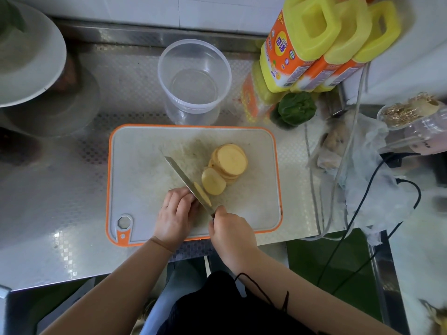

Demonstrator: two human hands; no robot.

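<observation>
Potato slices (229, 163) lie in one overlapping pile, too stacked to count, right of centre on the single cutting board (145, 165), and one fresh slice (202, 193) leans on the one knife (186, 180). The right hand (232, 233) wraps its fingers round the knife handle, while the left hand (174, 216) curls its fingers over a potato piece hidden beneath them. Far on the worktop (60, 201) stand one clear tub (193, 76), three yellow-capped bottles (314, 39) and one green pepper (296, 107).

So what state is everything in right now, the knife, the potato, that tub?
Knife: gripped by right hand, blade slanted across board.
Potato: mostly sliced, slices piled, one leaning on blade.
Left hand: fingers curled on hidden uncut end.
Tub: upright, lidless, empty.
Pepper: whole.
Bottles: upright, capped.
</observation>
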